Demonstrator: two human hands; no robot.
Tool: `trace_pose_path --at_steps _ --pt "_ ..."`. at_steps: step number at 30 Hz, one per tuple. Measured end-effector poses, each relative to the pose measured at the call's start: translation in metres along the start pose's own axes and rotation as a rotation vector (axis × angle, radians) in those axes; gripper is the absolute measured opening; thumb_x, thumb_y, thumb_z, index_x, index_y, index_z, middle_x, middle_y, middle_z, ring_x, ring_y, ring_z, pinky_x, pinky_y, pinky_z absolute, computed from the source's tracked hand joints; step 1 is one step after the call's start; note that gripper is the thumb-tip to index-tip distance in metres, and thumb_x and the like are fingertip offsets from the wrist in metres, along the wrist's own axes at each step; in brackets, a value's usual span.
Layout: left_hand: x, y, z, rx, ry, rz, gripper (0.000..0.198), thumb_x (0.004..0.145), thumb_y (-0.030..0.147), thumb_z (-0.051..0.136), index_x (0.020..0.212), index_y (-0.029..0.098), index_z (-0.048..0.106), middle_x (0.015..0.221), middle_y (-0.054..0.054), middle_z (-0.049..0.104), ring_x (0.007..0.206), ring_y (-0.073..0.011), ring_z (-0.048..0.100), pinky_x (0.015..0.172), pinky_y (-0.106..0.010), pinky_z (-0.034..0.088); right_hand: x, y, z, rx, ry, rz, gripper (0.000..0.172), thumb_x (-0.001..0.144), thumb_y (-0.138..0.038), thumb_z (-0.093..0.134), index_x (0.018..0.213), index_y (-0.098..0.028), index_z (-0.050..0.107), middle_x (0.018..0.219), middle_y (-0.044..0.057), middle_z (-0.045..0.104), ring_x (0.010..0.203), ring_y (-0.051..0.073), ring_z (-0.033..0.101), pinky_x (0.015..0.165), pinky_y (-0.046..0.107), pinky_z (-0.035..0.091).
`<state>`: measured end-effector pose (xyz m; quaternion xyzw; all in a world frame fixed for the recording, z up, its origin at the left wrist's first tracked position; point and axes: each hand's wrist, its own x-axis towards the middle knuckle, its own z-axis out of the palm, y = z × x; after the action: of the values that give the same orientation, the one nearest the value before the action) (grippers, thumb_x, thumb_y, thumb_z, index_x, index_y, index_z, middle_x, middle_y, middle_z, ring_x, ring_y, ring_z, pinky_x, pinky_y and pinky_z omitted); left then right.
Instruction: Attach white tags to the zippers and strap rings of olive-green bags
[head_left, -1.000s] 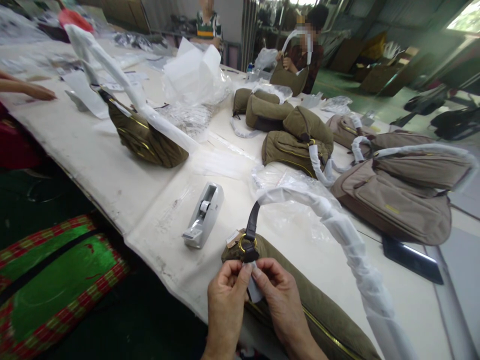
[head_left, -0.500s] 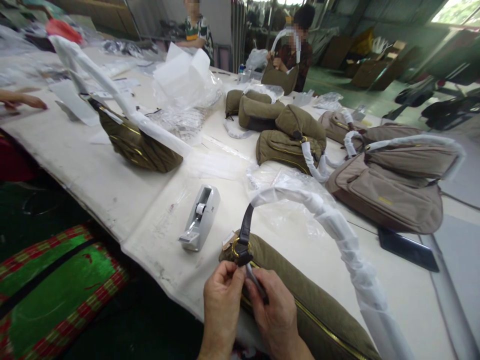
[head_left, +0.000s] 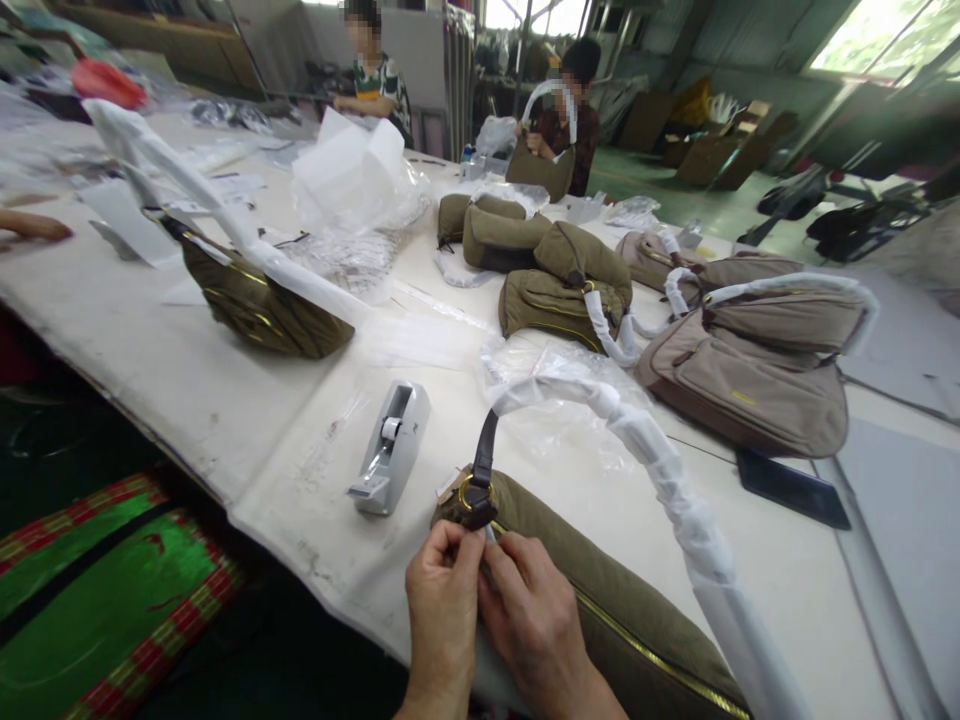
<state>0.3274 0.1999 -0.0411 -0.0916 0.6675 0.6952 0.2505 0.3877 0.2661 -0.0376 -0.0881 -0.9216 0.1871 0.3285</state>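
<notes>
Bag point(head_left: 607, 575) is laid on the table point(head_left: 300, 500), lower middle of view, zip point(head_left: 660, 660) visible along its length, part of it covered by both hands. Wrapped strap point(head_left: 679, 505) is arched above it, joined at the far-left end by a dark tab point(head_left: 485, 445) and brass ring point(head_left: 463, 492); a tag point(head_left: 448, 487) is seen beside the ring. Pale strip point(head_left: 490, 533) is glimpsed just below the ring. At the left hand point(head_left: 442, 590), thumb and forefinger are pressed together, strip apparently pinched. At the right hand point(head_left: 536, 605), fingers are curled close to the strip; grip cannot be told, tips being hidden. Dispenser point(head_left: 391, 455) is set left of the bag, not touched. Olive bags point(head_left: 559, 305) are heaped farther off.

Handling, as judged: bag is soft, plump, probably light, easily dented; best steadied by its body. Strip is thin, limp, easily creased or slipped, so best taken at its edges by fingertips. Ring is hard, a firm hold. Strap wrap is loose-looking and easily torn, so best not pulled.
</notes>
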Motion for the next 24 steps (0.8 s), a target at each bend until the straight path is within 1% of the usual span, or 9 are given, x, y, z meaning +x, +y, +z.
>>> trace_pose_path --at_steps 2,5,8,11,15,18,20,22,24 --pt "0.001 -0.002 0.0 0.033 0.005 0.026 0.03 0.068 0.039 0.066 0.059 0.017 0.048 0.054 0.005 0.047 0.055 -0.0094 0.041 0.051 -0.018 0.038 -0.001 -0.001 0.003 -0.023 0.008 0.034 0.011 0.085 -0.014 0.052 0.092 -0.011 0.059 0.075 0.01 0.058 0.067 0.017 0.054 0.056 0.027 0.05" --pt "0.003 -0.005 -0.001 0.099 0.014 0.062 0.029 0.069 0.038 0.064 0.058 0.017 0.049 0.054 0.005 0.046 0.053 -0.0094 0.04 0.049 -0.018 0.036 0.0 -0.003 0.007 -0.052 0.007 0.095 0.009 0.086 -0.015 0.05 0.082 -0.013 0.057 0.077 0.01 0.057 0.068 0.017 0.054 0.057 0.028 0.05" --pt "0.004 -0.008 -0.001 0.126 0.023 0.09 0.027 0.071 0.037 0.063 0.058 0.017 0.049 0.053 0.005 0.046 0.053 -0.0093 0.04 0.048 -0.018 0.035 0.002 -0.003 0.009 -0.062 0.026 0.099 0.012 0.086 -0.013 0.049 0.076 -0.015 0.055 0.073 0.009 0.057 0.066 0.017 0.053 0.056 0.028 0.049" --pt "0.004 -0.009 -0.001 0.103 0.022 0.092 0.028 0.071 0.038 0.063 0.058 0.017 0.049 0.054 0.005 0.046 0.053 -0.0095 0.041 0.048 -0.018 0.036 0.004 -0.002 0.008 -0.028 0.048 0.066 0.012 0.086 -0.011 0.047 0.08 -0.014 0.057 0.074 0.009 0.058 0.067 0.017 0.053 0.057 0.027 0.049" --pt "0.0 -0.005 -0.003 0.062 -0.032 0.069 0.024 0.071 0.039 0.064 0.067 0.017 0.056 0.063 0.003 0.054 0.061 -0.012 0.05 0.057 -0.02 0.042 0.004 0.0 0.005 0.081 0.061 0.082 0.014 0.087 -0.01 0.046 0.089 -0.014 0.059 0.081 0.01 0.059 0.073 0.016 0.056 0.062 0.026 0.05" --pt "-0.006 -0.002 -0.009 0.044 -0.082 0.058 0.023 0.075 0.038 0.061 0.081 0.016 0.062 0.076 -0.002 0.063 0.072 -0.016 0.057 0.069 -0.023 0.046 0.002 -0.001 0.002 0.225 0.024 0.196 0.016 0.087 -0.01 0.045 0.089 -0.016 0.059 0.082 0.008 0.059 0.075 0.015 0.057 0.065 0.026 0.05" --pt "-0.01 -0.003 -0.013 0.005 -0.109 0.036 0.026 0.074 0.036 0.062 0.087 0.015 0.065 0.084 -0.005 0.066 0.081 -0.0192 0.06 0.077 -0.026 0.046 0.001 -0.003 0.0 0.332 -0.021 0.303 0.015 0.088 -0.014 0.044 0.084 -0.017 0.059 0.079 0.006 0.059 0.072 0.014 0.057 0.063 0.024 0.049" --pt "-0.012 -0.006 -0.015 -0.061 -0.143 -0.026 0.028 0.072 0.035 0.065 0.09 0.014 0.066 0.088 -0.006 0.067 0.087 -0.021 0.06 0.082 -0.028 0.046 0.0 -0.004 -0.002 0.429 -0.087 0.426 0.016 0.088 -0.018 0.044 0.079 -0.017 0.058 0.075 0.004 0.058 0.067 0.014 0.057 0.06 0.023 0.047" --pt "-0.014 -0.008 -0.015 -0.145 -0.166 -0.107 0.028 0.071 0.034 0.067 0.089 0.013 0.067 0.086 -0.006 0.068 0.087 -0.0204 0.06 0.082 -0.027 0.046 0.0 -0.006 -0.005 0.515 -0.162 0.543 0.019 0.088 -0.023 0.045 0.076 -0.017 0.058 0.071 0.002 0.058 0.064 0.013 0.056 0.058 0.022 0.045"
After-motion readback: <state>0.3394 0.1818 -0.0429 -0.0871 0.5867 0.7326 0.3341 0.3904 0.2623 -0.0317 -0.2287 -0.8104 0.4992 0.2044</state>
